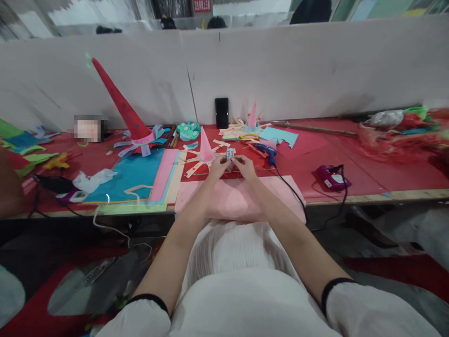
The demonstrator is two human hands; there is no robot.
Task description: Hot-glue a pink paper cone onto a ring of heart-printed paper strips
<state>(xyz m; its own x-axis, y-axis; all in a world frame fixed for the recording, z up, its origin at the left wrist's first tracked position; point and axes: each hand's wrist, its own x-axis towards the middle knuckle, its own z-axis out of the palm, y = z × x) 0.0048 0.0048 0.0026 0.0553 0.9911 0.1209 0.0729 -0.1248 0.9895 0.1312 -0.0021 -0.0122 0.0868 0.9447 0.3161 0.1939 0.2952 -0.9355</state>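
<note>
Between my left hand [219,167] and my right hand [246,167] stands a small light-blue strip with reddish marks [230,153]. Fingertips of both hands pinch it low down, one hand on each side; its lower end is hidden. Just left of it, a pink cone [206,149] rests upright on the table, with pale printed strips [194,169] fanned around its base. Below my wrists lies a pink sheet [242,199] at the table's front edge. A blue glue gun [270,153] lies to the right of my right hand, its cord running forward over the edge.
A tall red cone [121,98] leans at the left above blue sheets [122,180]. A phone [221,113] props against the wall. Yellow-handled pliers [248,136] lie behind my hands; a purple box with a cord [331,179] sits right. Another person's arm [10,187] shows far left.
</note>
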